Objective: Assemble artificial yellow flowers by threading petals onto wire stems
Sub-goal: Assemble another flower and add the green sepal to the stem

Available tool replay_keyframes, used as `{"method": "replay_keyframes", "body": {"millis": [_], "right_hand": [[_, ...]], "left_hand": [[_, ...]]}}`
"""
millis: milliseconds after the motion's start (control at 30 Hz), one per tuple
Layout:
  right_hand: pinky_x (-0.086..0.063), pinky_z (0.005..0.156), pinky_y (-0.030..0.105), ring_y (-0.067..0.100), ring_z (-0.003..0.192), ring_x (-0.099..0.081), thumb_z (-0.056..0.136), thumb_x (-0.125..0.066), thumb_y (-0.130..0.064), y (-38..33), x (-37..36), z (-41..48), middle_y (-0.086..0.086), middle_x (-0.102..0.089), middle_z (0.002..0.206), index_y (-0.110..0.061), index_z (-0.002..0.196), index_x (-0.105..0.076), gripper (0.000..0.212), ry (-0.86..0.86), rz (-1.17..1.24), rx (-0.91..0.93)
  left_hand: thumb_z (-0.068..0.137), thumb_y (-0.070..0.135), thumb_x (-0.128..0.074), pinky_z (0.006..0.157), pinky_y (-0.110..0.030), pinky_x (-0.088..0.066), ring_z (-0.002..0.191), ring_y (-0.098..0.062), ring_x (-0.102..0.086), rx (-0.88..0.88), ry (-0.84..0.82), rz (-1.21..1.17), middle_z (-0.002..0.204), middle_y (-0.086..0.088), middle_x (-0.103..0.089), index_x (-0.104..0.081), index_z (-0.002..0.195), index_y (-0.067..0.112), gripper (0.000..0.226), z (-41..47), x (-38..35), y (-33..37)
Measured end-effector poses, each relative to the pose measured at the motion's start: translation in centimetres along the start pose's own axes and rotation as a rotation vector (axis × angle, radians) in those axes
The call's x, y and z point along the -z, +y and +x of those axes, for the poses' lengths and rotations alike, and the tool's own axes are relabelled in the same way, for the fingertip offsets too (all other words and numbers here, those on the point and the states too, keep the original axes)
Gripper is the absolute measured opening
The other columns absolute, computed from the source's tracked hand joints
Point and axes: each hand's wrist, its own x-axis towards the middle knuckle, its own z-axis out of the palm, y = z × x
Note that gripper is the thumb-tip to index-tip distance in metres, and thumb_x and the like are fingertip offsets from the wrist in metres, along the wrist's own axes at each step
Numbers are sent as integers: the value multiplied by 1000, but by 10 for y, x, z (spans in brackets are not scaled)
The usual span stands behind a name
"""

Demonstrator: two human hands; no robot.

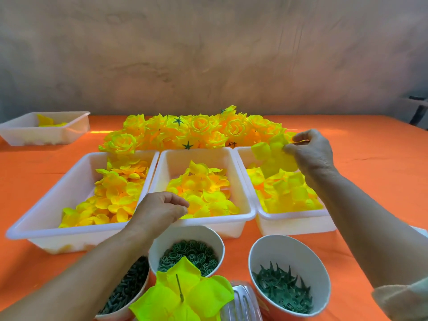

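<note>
The right hand [310, 154] hangs over the far end of the right white plastic tray [291, 214], its grip pinching a floppy yellow fabric petal piece [271, 156] between thumb and fingertips. The left hand [159, 209] hovers at the near rim of the middle white plastic tray [208, 218], fingers curled; I cannot tell whether its grip holds anything. At the near edge of the orange tabletop [370, 158], a half-built yellow flower [196, 295] sits on a thin wire stem [179, 287] among 3 white paper bowls [289, 251] of green parts.

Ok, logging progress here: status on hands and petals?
Right hand pinches petal piece above right tray. Left hand curled over middle tray, hold unclear. Wire stem in front, unobstructed.
</note>
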Motion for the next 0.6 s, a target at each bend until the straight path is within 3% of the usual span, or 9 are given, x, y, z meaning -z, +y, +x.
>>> {"method": "replay_keyframes", "body": {"millis": [133, 233, 300, 367, 433, 500, 600], "right_hand": [[-48, 66, 29, 16, 74, -63, 71, -71, -13, -23, 3, -23, -8, -68, 78, -27, 92, -59, 27, -34, 33, 84], [-54, 74, 34, 16, 79, -66, 73, -70, -10, -45, 6, -43, -7, -69, 80, -24, 95, -63, 27, -58, 88, 171], [-53, 81, 34, 15, 79, -66, 75, -70, -5, -62, 7, -65, -8, -68, 80, -21, 89, -67, 21, -57, 103, 390], [-48, 80, 27, 18, 80, -63, 76, -71, -1, -75, 7, -94, -9, -66, 79, -16, 80, -68, 16, -16, 56, 732], [-46, 77, 27, 20, 84, -59, 81, -68, -1, -80, 6, -124, -4, -67, 78, -11, 77, -68, 11, 2, -1, 1043], [-48, 79, 32, 22, 89, -60, 87, -64, -1, -78, 7, -148, 0, -69, 81, -8, 79, -69, 12, -30, -37, 1241], [-49, 82, 36, 27, 94, -63, 88, -62, -1, -73, 9, -170, 2, -71, 91, -7, 84, -72, 11, -104, -81, 1347]], "left_hand": [[83, -3, -68, 59, -24, -53, 63, -17, -57, 26, -33, -109, 65, -6, -62, -72, 79, 9, 13, -5, 7, 15], [86, 7, -69, 57, -21, -54, 64, -15, -60, 10, -78, -161, 74, -7, -64, -71, 84, 9, 3, -14, 13, 33], [86, 31, -70, 58, -22, -55, 66, -14, -65, 77, -193, -279, 83, -9, -70, -73, 86, 10, 20, -25, 17, 52], [74, 58, -67, 60, -26, -57, 70, -17, -69, 178, -356, -377, 89, -11, -74, -77, 86, 10, 51, -36, 22, 70], [60, 71, -64, 62, -28, -57, 75, -20, -71, 216, -475, -424, 93, -12, -74, -79, 85, 10, 67, -46, 25, 84], [57, 65, -70, 62, -27, -56, 74, -19, -71, 187, -479, -453, 88, -10, -74, -79, 79, 13, 58, -55, 26, 91], [68, 31, -75, 57, -23, -54, 60, -11, -68, 84, -362, -467, 72, -1, -72, -72, 82, 16, 20, -64, 24, 89]]}}
